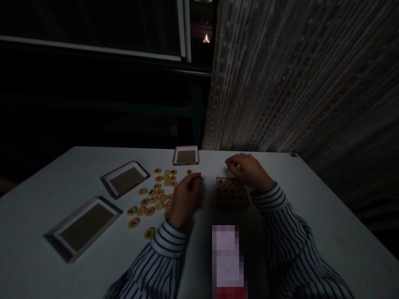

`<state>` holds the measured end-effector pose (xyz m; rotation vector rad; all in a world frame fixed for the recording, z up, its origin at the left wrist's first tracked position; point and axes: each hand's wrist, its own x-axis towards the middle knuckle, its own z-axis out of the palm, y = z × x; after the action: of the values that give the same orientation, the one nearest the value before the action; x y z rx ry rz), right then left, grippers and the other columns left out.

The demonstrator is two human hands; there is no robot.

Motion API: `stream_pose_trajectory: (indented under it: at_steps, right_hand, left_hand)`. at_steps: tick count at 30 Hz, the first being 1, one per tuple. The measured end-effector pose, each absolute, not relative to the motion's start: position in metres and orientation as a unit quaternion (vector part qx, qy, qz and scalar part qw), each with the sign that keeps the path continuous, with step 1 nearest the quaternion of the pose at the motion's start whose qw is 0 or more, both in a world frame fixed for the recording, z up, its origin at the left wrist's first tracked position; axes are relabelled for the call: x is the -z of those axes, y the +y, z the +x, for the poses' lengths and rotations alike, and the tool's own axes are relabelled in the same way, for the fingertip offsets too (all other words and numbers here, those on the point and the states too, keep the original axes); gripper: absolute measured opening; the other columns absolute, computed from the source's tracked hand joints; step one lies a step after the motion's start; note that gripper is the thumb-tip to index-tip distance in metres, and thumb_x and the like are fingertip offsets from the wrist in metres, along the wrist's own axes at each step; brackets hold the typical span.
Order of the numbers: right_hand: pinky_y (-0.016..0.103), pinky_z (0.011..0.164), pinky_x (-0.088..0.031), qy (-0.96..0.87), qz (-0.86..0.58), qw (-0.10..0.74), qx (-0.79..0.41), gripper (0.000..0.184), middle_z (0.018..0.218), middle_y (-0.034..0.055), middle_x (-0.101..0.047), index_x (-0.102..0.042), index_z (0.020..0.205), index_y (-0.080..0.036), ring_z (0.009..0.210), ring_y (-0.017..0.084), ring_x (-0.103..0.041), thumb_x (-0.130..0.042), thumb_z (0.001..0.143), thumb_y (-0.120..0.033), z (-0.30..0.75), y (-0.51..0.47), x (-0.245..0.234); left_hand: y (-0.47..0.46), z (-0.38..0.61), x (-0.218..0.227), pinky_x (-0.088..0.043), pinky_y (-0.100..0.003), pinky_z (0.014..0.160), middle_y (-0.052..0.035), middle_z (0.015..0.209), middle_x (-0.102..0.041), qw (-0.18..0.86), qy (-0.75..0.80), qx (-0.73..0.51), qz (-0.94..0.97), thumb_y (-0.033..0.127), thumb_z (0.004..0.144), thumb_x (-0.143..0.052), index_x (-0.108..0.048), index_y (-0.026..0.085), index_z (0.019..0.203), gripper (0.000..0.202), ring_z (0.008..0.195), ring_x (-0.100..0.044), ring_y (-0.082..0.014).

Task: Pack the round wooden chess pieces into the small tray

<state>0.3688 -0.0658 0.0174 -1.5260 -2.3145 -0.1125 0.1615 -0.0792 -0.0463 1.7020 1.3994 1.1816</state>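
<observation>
Round wooden xiangqi pieces (153,199) with red and dark characters lie loosely scattered on the white table. Just right of them is my left hand (187,197), its fingers curled together; whatever they may hold is hidden. A small open box (233,205) with rows of the same pieces stands between my hands. Over its far right corner hovers my right hand (249,169), fingers bent toward the thumb in a pinch. Dim light hides whether anything is between those fingertips.
Three shallow open cardboard trays or lids stand on the white table (311,232): a large one (87,226) near left, another (126,180) behind it, and a small one (186,156) at the far edge. A string curtain (264,74) hangs behind. A pixelated patch (229,257) covers the front.
</observation>
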Motion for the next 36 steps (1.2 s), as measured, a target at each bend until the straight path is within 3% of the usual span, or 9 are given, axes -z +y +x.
stream_pose_trajectory:
  at_steps: [8, 19, 26, 36]
  right_hand:
    - [0.025, 0.075, -0.038, -0.808, -0.548, 0.214, 0.025, 0.027, 0.094, 0.0037, -0.065, -0.062, 0.095, -0.018, 0.084, 0.015, -0.057, -0.039, 0.085, -0.028, 0.342, -0.057, -0.030]
    - [0.025, 0.077, -0.037, -0.828, -0.547, 0.124, 0.012, 0.026, 0.094, 0.0049, -0.065, -0.062, 0.094, -0.019, 0.088, 0.016, -0.056, -0.039, 0.085, -0.026, 0.330, -0.044, -0.011]
    - [0.025, 0.077, -0.037, -0.831, -0.547, 0.098, 0.007, 0.027, 0.095, 0.0050, -0.065, -0.061, 0.097, -0.019, 0.089, 0.016, -0.057, -0.038, 0.085, -0.026, 0.329, -0.037, -0.005]
    - [0.026, 0.075, -0.038, -0.835, -0.541, 0.100, 0.009, 0.027, 0.095, 0.0040, -0.066, -0.060, 0.100, -0.020, 0.088, 0.017, -0.057, -0.039, 0.085, -0.028, 0.330, -0.036, 0.001]
  left_hand:
    - [-0.043, 0.117, 0.018, -0.047, -0.031, 0.077, -0.0067, 0.089, -0.067, 0.295, 0.552, -0.452, 0.636, 0.036, 0.073, -0.052, -0.062, 0.014, 0.096, 0.034, 0.082, -0.061, -0.0178]
    - [-0.017, 0.109, 0.034, -0.043, -0.030, 0.083, -0.0085, 0.103, -0.064, 0.192, 0.561, -0.275, 0.757, 0.032, 0.077, -0.045, -0.059, 0.016, 0.104, 0.035, 0.095, -0.058, -0.0206]
    - [-0.017, 0.108, 0.046, -0.041, -0.029, 0.081, -0.0092, 0.102, -0.063, 0.124, 0.520, -0.154, 0.831, 0.029, 0.080, -0.043, -0.060, 0.018, 0.099, 0.028, 0.094, -0.057, -0.0211]
    - [-0.014, 0.118, 0.061, -0.040, -0.028, 0.069, -0.0101, 0.087, -0.064, 0.072, 0.515, -0.094, 0.849, 0.020, 0.082, -0.036, -0.059, 0.016, 0.082, 0.023, 0.081, -0.059, -0.0188]
